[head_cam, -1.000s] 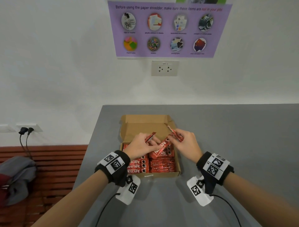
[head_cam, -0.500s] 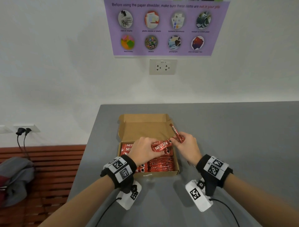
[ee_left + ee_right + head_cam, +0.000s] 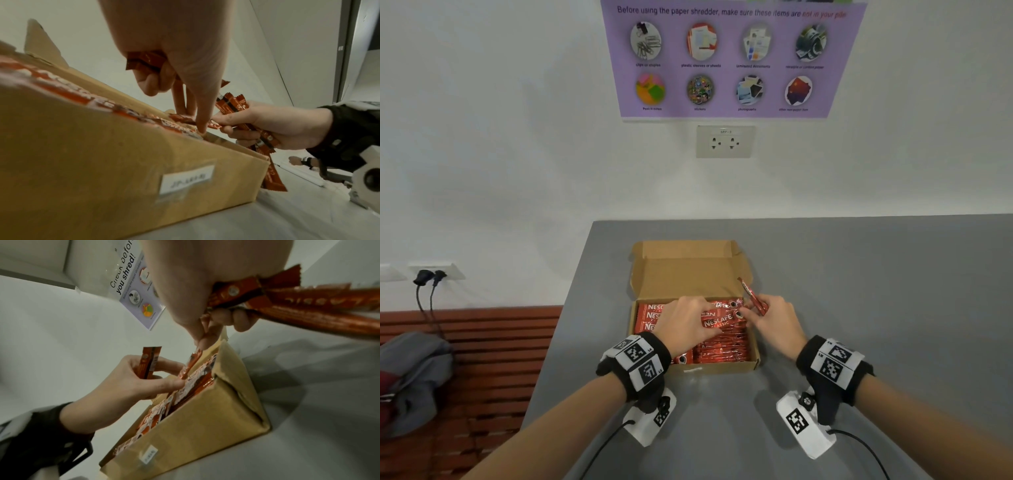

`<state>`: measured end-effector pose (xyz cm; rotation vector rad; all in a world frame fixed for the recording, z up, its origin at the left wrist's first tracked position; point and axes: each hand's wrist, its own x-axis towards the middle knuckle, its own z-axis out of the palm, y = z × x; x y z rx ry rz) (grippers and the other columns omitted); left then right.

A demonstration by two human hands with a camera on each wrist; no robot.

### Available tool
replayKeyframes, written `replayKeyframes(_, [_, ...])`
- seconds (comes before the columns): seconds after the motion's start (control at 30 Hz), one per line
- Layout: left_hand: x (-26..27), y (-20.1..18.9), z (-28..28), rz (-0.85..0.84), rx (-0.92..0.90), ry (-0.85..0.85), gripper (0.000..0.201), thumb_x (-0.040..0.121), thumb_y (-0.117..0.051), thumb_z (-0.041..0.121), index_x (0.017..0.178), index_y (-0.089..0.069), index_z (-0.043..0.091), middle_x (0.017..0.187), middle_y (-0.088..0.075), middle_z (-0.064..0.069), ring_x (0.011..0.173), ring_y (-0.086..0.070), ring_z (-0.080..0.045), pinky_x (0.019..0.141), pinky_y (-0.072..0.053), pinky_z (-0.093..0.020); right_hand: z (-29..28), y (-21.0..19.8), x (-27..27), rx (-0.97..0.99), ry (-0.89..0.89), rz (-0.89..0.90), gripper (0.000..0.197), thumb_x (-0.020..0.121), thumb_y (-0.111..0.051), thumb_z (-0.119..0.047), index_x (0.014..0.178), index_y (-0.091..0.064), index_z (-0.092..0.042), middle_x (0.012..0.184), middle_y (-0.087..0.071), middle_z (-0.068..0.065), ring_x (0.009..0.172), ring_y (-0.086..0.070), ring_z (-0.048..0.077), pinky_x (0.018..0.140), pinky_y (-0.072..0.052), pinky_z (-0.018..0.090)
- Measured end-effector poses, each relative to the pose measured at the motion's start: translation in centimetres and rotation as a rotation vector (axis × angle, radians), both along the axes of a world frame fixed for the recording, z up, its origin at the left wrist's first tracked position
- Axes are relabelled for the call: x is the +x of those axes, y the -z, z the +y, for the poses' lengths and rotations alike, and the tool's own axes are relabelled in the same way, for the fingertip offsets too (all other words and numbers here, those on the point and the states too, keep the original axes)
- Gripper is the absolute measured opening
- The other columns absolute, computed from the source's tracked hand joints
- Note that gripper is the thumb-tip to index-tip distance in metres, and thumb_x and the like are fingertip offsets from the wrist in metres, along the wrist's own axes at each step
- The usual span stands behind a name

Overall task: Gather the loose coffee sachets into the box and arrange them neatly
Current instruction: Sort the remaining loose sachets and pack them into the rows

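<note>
Holding sachet (image 3: 719,322) over box (image 3: 753,356) — both hands, seemingly.

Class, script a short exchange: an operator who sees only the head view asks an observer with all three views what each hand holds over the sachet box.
Operator: One sachet pokes up from the right hand. Only one?
Observer: No. It grips a bundle of sachets, several together.
Operator: And the left hand, just the flat sachet across the box?
Observer: It also holds a spare sachet upright in its curled fingers.
</note>
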<state>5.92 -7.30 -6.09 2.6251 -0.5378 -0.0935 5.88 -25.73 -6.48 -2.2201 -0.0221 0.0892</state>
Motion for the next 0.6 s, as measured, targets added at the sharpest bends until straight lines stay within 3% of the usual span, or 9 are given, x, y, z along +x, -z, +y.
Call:
replayKeyframes(0.1, [0.2, 0.2, -0.2, 0.012, 0.031, -0.001, 0.036, 0.085, -0.065, 0.037, 0.113, -0.064, 0.016, 0.113, -0.064, 0.002, 0.091, -0.063, -0.013, 0.078, -0.052, -0.025, 0.0, 0.2, 0.1, -0.086, -0.032, 0.038, 0.023, 0.087, -0.064, -0.021, 0.068, -0.054, -0.027, 0.063, -0.062, -0.009, 0.065, -0.062, 0.008, 0.068, -0.047, 0.024])
replayKeyframes(0.2, [0.2, 0.6, -0.2, 0.037, 0.06, -0.014, 0.04, 0.083, -0.067, 0.037, 0.116, -0.062, 0.015, 0.116, -0.062, 0.002, 0.095, -0.062, -0.014, 0.081, -0.051, -0.026, 0.0, -0.1, 0.2, -0.231, -0.091, 0.037, 0.011, 0.085, -0.066, -0.027, 0.077, -0.059, -0.024, 0.071, -0.061, -0.01, 0.069, -0.059, 0.01, 0.065, -0.045, 0.024])
replayKeyframes(0.37, [0.2, 0.9, -0.2, 0.039, 0.077, -0.011, 0.044, 0.082, -0.068, 0.038, 0.117, -0.061, 0.013, 0.118, -0.06, 0.0, 0.098, -0.06, -0.016, 0.084, -0.05, -0.029, -0.1, -0.2, 0.2, -0.306, -0.133, 0.044, 0.018, 0.082, -0.068, -0.026, 0.074, -0.052, -0.031, 0.081, -0.065, -0.006, 0.079, -0.063, 0.015, 0.074, -0.052, 0.031])
replayKeyframes(0.47, [0.0, 0.8, -0.1, 0.049, 0.046, -0.003, 0.043, 0.082, -0.067, 0.04, 0.115, -0.062, 0.013, 0.114, -0.06, 0.002, 0.096, -0.059, -0.015, 0.083, -0.049, -0.027, 0.0, 0.0, 0.2, -0.318, -0.128, 0.032, 0.012, 0.082, -0.068, -0.029, 0.089, -0.061, -0.023, 0.087, -0.067, -0.004, 0.081, -0.064, 0.016, 0.075, -0.053, 0.034])
replayKeyframes(0.53, [0.0, 0.5, 0.2, 0.051, -0.066, -0.026, 0.036, 0.086, -0.063, 0.036, 0.113, -0.062, 0.012, 0.11, -0.059, 0.001, 0.094, -0.058, -0.013, 0.081, -0.048, -0.022, -0.3, -0.1, 0.4, -0.265, -0.099, -0.028, 0.02, 0.084, -0.066, -0.033, 0.096, -0.061, -0.018, 0.086, -0.066, -0.005, 0.077, -0.064, 0.013, 0.071, -0.053, 0.03])
replayKeyframes(0.6, [0.2, -0.1, 0.4, 0.047, -0.174, -0.08, 0.026, 0.09, -0.057, 0.026, 0.109, -0.062, 0.009, 0.106, -0.054, 0.003, 0.091, -0.055, -0.012, 0.08, -0.046, -0.019, -0.2, -1.1, 0.5, -0.131, -0.09, -0.107, 0.016, 0.088, -0.061, -0.032, 0.092, -0.061, -0.016, 0.078, -0.063, -0.008, 0.066, -0.059, 0.0, 0.06, -0.046, 0.015])
